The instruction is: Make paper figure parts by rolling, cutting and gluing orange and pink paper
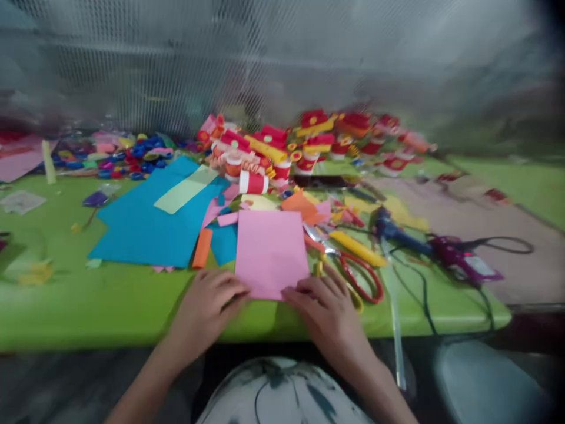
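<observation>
My left hand [207,306] rests palm down on the near left corner of a pink rectangular sheet of paper [271,250], fingers loosely spread and pressing the edge flat, gripping nothing. My right hand [324,309] lies the same way on the near right corner of that sheet, fingers stretched flat on the paper. The pink sheet lies flat on the bright green tabletop [110,300], close to the near edge, directly between my 2 hands.

Just right of my right hand lie red-handled scissors [359,277], and beyond them a yellow strip of paper [357,247]. Farther right sits a blue and purple glue gun [424,247] with its black cord [498,241] looping away. Left of the pink sheet lies a large blue sheet of paper [150,218] with a pale green paper strip [185,189] on top, and a small orange paper strip [202,248] at its near edge. Behind all this is a blurred heap of red and yellow rolled paper pieces [309,147], and at the far left a scatter of small blue and pink scraps [128,156].
</observation>
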Action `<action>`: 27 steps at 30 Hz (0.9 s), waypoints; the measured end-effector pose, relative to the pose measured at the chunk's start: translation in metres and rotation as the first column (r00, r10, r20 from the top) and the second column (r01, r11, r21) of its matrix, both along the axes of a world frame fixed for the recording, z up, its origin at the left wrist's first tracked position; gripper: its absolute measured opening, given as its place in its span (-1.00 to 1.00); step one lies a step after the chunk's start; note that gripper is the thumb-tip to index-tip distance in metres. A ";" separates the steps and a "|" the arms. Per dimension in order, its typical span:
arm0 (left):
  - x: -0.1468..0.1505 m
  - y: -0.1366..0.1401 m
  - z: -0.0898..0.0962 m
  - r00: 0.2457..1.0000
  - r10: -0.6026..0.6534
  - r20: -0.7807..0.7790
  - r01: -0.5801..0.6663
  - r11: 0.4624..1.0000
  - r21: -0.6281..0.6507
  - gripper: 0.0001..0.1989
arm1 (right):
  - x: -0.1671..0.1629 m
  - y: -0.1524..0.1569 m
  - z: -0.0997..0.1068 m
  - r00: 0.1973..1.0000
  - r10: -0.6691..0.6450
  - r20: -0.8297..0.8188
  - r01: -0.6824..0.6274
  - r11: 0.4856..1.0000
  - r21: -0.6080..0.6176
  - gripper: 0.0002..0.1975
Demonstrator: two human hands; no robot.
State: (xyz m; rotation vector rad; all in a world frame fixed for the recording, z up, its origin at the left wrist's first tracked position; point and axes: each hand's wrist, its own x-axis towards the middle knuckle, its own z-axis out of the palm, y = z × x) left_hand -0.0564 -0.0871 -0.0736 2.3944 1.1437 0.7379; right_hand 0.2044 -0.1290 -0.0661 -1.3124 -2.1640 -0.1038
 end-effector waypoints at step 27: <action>0.000 0.000 0.002 0.999 0.002 0.054 -0.003 1.000 0.021 -0.79 | 0.011 0.003 -0.013 0.995 0.028 0.099 -0.034 0.997 0.064 -0.69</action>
